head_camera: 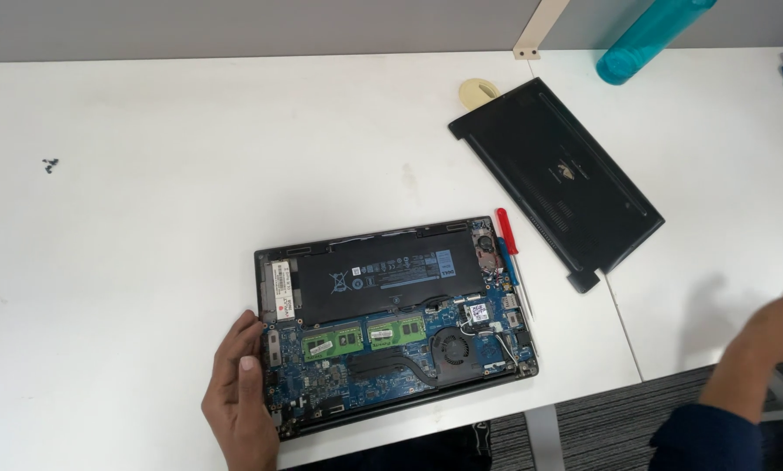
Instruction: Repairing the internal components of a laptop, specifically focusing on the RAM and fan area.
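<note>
The left hand [239, 397] lies flat, fingers together, on the left edge of the opened laptop [391, 323], whose long axis runs left to right across the white desk [147, 262]. The right hand [779, 327] hovers well off to the right, blurred, grip unclear. Two screwdrivers [509, 257] lie just beside the laptop's right edge; beyond, the removed black cover [555, 174].

Bare desk [129, 262] left of laptop [391, 323]; screwdrivers [509, 253] crowd its right.
</note>
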